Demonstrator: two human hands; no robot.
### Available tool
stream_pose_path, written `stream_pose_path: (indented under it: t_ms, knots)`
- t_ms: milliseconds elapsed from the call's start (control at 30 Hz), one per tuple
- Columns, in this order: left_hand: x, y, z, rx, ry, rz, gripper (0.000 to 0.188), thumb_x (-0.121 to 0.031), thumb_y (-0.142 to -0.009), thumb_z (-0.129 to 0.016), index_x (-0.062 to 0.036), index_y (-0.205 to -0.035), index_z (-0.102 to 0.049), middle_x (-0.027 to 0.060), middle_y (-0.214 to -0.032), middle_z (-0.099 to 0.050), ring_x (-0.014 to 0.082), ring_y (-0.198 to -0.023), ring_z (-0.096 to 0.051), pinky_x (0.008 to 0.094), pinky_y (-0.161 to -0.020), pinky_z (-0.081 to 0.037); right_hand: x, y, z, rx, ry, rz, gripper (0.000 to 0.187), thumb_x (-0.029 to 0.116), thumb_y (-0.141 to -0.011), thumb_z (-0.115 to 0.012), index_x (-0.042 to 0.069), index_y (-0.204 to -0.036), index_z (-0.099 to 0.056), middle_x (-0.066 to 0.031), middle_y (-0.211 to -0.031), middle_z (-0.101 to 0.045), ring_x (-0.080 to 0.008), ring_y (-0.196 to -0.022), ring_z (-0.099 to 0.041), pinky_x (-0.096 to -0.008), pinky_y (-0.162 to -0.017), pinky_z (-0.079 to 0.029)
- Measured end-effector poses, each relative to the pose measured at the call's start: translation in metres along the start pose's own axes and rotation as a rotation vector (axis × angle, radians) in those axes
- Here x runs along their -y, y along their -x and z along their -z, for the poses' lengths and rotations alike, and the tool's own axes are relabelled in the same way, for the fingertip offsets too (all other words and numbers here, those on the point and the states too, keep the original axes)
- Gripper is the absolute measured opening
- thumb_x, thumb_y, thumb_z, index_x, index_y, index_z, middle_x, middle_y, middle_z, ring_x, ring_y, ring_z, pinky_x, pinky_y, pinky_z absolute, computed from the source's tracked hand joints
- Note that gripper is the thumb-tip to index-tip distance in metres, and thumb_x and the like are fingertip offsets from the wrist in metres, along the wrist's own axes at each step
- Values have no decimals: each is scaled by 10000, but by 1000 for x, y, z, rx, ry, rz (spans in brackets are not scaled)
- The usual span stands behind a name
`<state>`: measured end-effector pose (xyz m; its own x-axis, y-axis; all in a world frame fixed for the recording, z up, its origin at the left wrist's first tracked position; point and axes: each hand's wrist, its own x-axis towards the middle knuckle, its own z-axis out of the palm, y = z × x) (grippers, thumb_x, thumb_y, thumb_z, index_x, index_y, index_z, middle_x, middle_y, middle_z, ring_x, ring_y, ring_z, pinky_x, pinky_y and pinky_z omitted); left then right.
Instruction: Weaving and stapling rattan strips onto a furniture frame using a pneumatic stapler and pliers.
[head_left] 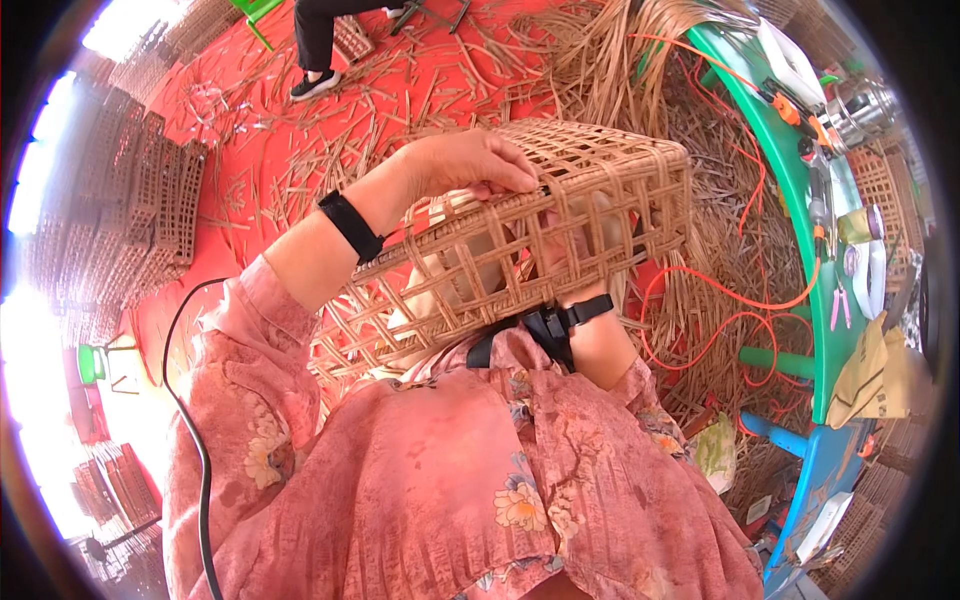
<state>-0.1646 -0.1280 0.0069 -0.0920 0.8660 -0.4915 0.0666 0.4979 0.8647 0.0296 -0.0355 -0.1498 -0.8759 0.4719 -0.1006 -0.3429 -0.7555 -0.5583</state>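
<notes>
An openwork basket point(650, 160) of tan woven strips lies tilted across my lap, its lattice side facing me. My left hand point(475, 165) reaches over the basket's upper edge, fingers curled and pinched onto the strips there. A black band circles that wrist. Behind the lattice, inside or under the basket, my right hand point(566, 246) shows only in part through the gaps. Its fingers are mostly hidden, so their grip cannot be made out. The right forearm, also with a black band, passes beneath the basket's near edge.
Loose strips litter the red floor point(400, 115), with a long bundle of strips point(610, 70) behind. Stacked woven baskets point(150, 200) stand at left. A green table point(812, 240) at right carries tools, and an orange cord point(720, 293) loops beside it. Another person's leg point(315, 40) shows at the far side.
</notes>
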Motion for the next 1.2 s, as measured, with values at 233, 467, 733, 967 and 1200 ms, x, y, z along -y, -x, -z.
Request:
stream_pose_path:
  t_ms: [233,467,733,967,1200]
  knots:
    - [-6,-2,3,97,2,-1,233,-286,-807,-761,-93,-926,-706,-41,-734,-612,53,-640,-539,222,-572,-468,2,-1,-2,-29,-56,-30,379,292,-1009,-431,15,-1265,-471,-152,-1237,-530,-274,-1116,-551,-402,-945,-499]
    - [-7,-8,11,145,47,36,235,-281,-795,-760,-89,-918,-703,-42,-736,-624,50,-624,-542,212,-542,-459,4,-9,2,-55,-98,-49,393,302,-1012,-423,15,-1277,-461,-159,-1255,-522,-284,-1131,-548,-410,-953,-498]
    - [-5,-12,15,190,59,51,252,-280,-803,-750,-75,-941,-701,-48,-741,-630,41,-614,-543,204,-533,-447,-1,-2,4,-59,-153,-75,409,314,-1015,-414,15,-1292,-449,-167,-1275,-514,-296,-1147,-544,-418,-962,-498]
    - [-4,-13,16,223,90,58,244,-271,-806,-751,-61,-923,-705,-42,-724,-631,46,-608,-546,208,-540,-452,7,13,-3,-26,-213,-108,423,325,-1018,-406,15,-1305,-439,-174,-1293,-506,-306,-1162,-541,-426,-970,-497]
    - [-5,-11,13,185,55,10,210,-265,-806,-750,-78,-894,-711,-46,-717,-625,40,-605,-545,208,-555,-460,25,35,-21,49,-282,-232,437,335,-1020,-398,15,-1318,-429,-181,-1310,-498,-316,-1176,-537,-434,-978,-497]
